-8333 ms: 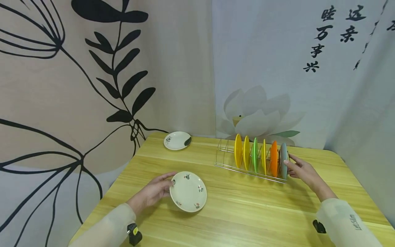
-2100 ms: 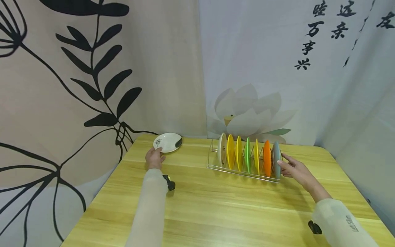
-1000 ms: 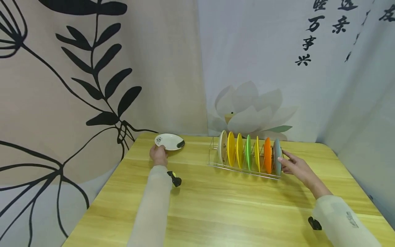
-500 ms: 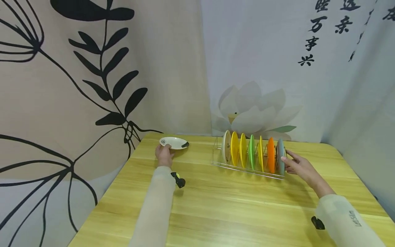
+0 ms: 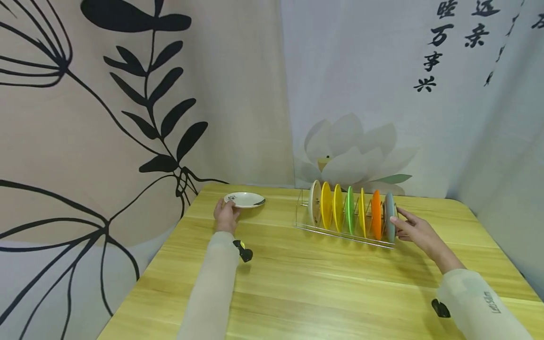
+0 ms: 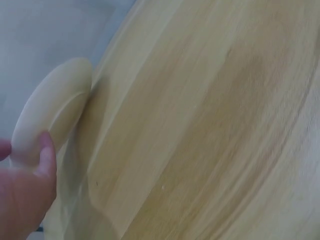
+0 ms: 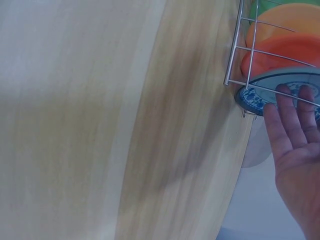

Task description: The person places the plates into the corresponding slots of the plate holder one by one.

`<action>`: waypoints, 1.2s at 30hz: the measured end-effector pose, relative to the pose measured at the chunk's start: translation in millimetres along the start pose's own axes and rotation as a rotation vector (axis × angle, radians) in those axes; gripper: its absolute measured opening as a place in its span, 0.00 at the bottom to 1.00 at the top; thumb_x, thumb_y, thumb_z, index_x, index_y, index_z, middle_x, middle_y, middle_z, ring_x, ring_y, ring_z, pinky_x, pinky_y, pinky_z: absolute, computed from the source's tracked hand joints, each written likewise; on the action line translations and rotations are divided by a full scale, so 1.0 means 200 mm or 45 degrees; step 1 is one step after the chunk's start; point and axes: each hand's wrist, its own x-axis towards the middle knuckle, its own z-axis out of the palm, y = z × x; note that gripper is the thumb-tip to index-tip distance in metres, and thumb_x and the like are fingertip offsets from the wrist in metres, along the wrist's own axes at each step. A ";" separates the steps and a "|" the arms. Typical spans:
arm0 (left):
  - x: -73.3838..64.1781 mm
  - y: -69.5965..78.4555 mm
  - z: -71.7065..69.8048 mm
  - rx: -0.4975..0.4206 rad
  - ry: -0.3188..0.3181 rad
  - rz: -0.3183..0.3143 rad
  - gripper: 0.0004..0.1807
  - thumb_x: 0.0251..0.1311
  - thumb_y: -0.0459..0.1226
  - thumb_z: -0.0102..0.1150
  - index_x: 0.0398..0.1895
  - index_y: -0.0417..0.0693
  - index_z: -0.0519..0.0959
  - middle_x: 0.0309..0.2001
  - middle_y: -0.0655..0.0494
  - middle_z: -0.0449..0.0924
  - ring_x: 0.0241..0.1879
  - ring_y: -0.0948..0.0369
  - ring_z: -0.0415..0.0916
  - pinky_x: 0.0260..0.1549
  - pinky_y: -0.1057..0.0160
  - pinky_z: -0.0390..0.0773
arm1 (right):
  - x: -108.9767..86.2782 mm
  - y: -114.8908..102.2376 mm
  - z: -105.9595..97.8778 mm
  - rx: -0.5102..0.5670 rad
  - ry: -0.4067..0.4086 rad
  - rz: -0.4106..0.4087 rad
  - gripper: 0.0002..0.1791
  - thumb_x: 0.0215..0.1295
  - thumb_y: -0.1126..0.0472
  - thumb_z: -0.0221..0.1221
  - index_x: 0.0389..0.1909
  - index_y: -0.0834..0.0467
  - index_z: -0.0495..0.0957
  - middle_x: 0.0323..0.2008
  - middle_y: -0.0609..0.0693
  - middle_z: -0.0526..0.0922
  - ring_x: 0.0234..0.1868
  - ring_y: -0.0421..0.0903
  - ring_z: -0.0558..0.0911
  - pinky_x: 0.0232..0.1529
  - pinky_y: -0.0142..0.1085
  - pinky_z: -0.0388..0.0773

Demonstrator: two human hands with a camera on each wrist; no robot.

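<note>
My left hand (image 5: 226, 216) pinches the near left rim of a white plate (image 5: 245, 200) with a dark leaf print at the table's back left. In the left wrist view the plate (image 6: 65, 100) stands tilted, its underside showing, between thumb and fingers. My right hand (image 5: 418, 232) is at the right end of a wire dish rack (image 5: 344, 236). Its straight fingers (image 7: 287, 117) touch the blue-grey plate (image 5: 390, 217) there, which has a blue patterned underside in the right wrist view. The thumb is hidden in that view.
Upright in the rack stand a cream plate (image 5: 314, 203), several yellow plates (image 5: 326, 205), a green plate (image 5: 350, 210) and an orange plate (image 5: 376, 215). The wooden table (image 5: 297, 288) ends at printed curtains (image 5: 238, 94) behind it.
Earlier my left hand held a flower-printed cream plate, which now stands in the rack's left part. It has since taken the leaf-print plate by its rim and tilted it up. My right hand stays at the rack.
</note>
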 end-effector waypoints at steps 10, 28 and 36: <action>-0.01 0.05 -0.02 0.034 0.001 -0.003 0.41 0.65 0.25 0.45 0.80 0.45 0.45 0.74 0.38 0.56 0.63 0.46 0.64 0.63 0.52 0.69 | 0.01 0.00 -0.01 0.009 -0.005 0.015 0.45 0.76 0.38 0.44 0.78 0.63 0.39 0.51 0.66 0.76 0.54 0.65 0.78 0.53 0.53 0.78; -0.05 0.12 0.06 0.033 -0.196 0.068 0.35 0.62 0.24 0.49 0.75 0.48 0.62 0.69 0.42 0.65 0.45 0.55 0.74 0.64 0.46 0.67 | -0.01 -0.01 0.00 0.010 -0.009 0.005 0.46 0.75 0.37 0.44 0.78 0.63 0.39 0.50 0.66 0.76 0.52 0.63 0.79 0.54 0.53 0.78; -0.10 0.16 0.17 0.133 -0.314 0.106 0.35 0.63 0.26 0.51 0.75 0.51 0.62 0.67 0.45 0.67 0.46 0.55 0.74 0.61 0.48 0.70 | -0.01 -0.01 0.00 0.006 0.001 0.014 0.47 0.74 0.36 0.45 0.79 0.61 0.40 0.52 0.67 0.76 0.52 0.61 0.80 0.54 0.53 0.78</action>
